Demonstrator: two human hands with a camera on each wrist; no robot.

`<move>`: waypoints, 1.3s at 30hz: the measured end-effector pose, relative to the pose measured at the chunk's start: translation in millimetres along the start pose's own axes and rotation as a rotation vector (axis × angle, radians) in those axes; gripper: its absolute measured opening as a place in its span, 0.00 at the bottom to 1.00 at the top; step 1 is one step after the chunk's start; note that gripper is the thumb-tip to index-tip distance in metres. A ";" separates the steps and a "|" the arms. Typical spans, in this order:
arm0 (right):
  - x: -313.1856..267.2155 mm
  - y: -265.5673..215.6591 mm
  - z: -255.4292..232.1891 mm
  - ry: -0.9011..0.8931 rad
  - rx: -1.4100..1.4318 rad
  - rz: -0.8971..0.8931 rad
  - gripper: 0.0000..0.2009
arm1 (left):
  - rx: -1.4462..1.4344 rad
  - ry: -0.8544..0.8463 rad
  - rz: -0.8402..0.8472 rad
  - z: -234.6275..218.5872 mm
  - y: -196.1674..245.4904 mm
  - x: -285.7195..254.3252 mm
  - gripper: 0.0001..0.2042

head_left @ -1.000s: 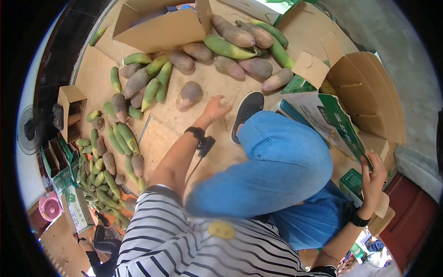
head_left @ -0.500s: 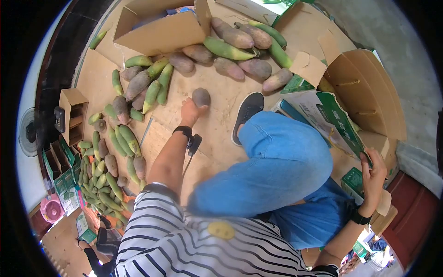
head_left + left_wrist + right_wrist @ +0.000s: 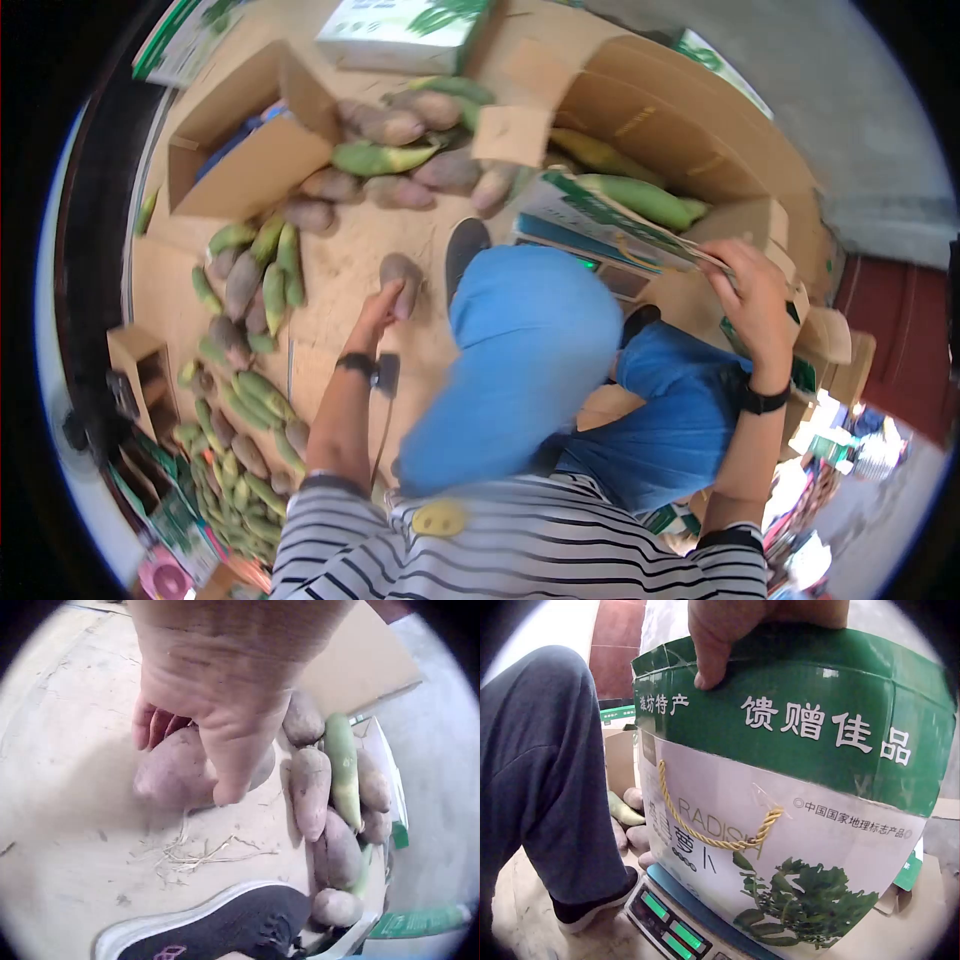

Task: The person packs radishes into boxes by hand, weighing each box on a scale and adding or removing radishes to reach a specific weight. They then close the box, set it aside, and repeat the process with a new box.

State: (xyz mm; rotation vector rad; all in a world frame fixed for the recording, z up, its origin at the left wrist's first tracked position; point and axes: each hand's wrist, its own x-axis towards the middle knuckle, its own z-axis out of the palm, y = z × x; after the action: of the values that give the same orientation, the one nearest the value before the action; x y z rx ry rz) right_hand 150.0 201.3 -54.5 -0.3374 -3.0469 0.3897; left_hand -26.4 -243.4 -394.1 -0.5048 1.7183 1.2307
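Gripping purple radish off cardboard floor, left hand curled round it.
Right hand pinches flap of green gift box on scale, steadying it open; lift radish clear of shoe, lower it in, don't drop.

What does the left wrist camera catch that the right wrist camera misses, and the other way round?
Only the left wrist view shows the left hand gripping a purplish radish on the cardboard floor, with dry straw bits and a row of purple and green radishes beside it.

Only the right wrist view shows the right hand pinching the top edge of a green and white gift box with a yellow rope handle, standing on a weighing scale.

Both show a dark shoe and loose radishes on the floor.
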 end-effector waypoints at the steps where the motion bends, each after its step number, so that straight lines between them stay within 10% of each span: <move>1: -1.0 1.0 -0.7 0.021 -0.012 0.036 0.07 | -0.017 -0.024 -0.019 -0.3 -7.9 0.8 0.28; 7: -4.8 8.9 5.3 0.050 -0.002 -0.037 0.07 | -0.043 -0.067 0.197 18.4 52.6 -63.9 0.24; 13: -9.5 10.4 6.4 0.062 0.062 -0.051 0.06 | 0.028 -0.078 1.228 79.5 211.0 -200.5 0.30; 17: -10.0 11.3 4.9 0.044 0.028 -0.055 0.05 | 0.200 -0.089 1.496 142.7 276.6 -248.5 0.34; 28: -14.0 16.8 12.7 -0.017 0.029 -0.100 0.08 | 0.640 -0.099 1.420 173.9 258.2 -298.8 0.23; 31: -15.0 17.9 14.6 0.078 0.014 -0.086 0.08 | 0.332 -0.239 1.350 176.5 245.5 -309.8 0.21; 39: -23.9 14.6 5.9 0.143 0.019 -0.133 0.17 | 0.283 -0.313 1.638 246.3 287.4 -387.2 0.19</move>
State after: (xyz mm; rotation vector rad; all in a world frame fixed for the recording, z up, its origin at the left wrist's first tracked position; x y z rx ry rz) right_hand 175.9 208.4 -64.5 -0.1524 -2.9035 0.3694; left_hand 53.1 25.9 68.8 1.5025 1.8415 1.8398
